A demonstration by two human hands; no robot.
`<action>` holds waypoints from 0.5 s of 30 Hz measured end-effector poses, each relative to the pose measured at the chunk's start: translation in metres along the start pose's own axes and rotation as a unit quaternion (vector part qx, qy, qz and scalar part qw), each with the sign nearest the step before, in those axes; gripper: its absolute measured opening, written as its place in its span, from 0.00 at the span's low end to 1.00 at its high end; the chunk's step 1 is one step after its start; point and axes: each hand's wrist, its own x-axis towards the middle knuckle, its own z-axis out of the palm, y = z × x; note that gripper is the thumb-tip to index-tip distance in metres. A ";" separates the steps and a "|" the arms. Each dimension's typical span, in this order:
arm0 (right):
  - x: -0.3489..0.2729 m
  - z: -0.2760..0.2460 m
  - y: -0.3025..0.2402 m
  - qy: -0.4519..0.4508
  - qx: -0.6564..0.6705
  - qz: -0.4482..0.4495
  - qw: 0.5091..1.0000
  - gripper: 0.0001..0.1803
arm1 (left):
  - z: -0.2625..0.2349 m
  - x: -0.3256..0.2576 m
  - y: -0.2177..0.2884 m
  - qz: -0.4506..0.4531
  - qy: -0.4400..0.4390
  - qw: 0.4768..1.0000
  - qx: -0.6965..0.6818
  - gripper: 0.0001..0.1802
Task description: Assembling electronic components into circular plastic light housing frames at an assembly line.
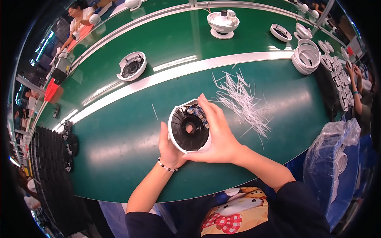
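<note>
Over the middle of the green work table (pixel 115 158), I hold a round white housing (pixel 173 137) with its open side facing up. Inside it sit a ribbed black disc (pixel 198 139) with a centre hole and a small blue circuit board (pixel 198 114) near the upper right edge. My right hand (pixel 220 139) wraps the housing's right side, fingers along its far edge and thumb at its near edge. My left hand (pixel 170 152) supports it from below and the left, thumb up and fingers mostly hidden. Skin shows through the centre hole.
Thin white strips (pixel 243 102) lie heaped right of the housing. Beyond a pale rail, a green conveyor (pixel 170 47) carries another housing (pixel 133 66) and a white bowl-shaped unit (pixel 223 24). White rings (pixel 306 57) stand stacked at right; black trays (pixel 47 166) at left. Co-workers sit farther off.
</note>
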 end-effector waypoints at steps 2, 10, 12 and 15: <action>-0.002 0.007 0.000 0.010 -0.066 -0.022 0.998 0.60 | 0.000 0.002 -0.002 -0.001 0.031 0.999 -0.035 0.38; 0.006 -0.007 -0.005 -0.052 -0.096 -0.055 0.993 0.56 | -0.010 0.001 0.000 -0.077 0.001 0.993 -0.085 0.43; 0.006 -0.008 -0.004 -0.062 -0.096 -0.058 0.992 0.56 | -0.011 0.002 -0.003 -0.079 -0.009 0.992 -0.097 0.40; 0.001 -0.002 0.003 -0.048 -0.102 -0.057 0.992 0.55 | -0.013 0.002 -0.011 -0.053 0.023 0.992 -0.114 0.38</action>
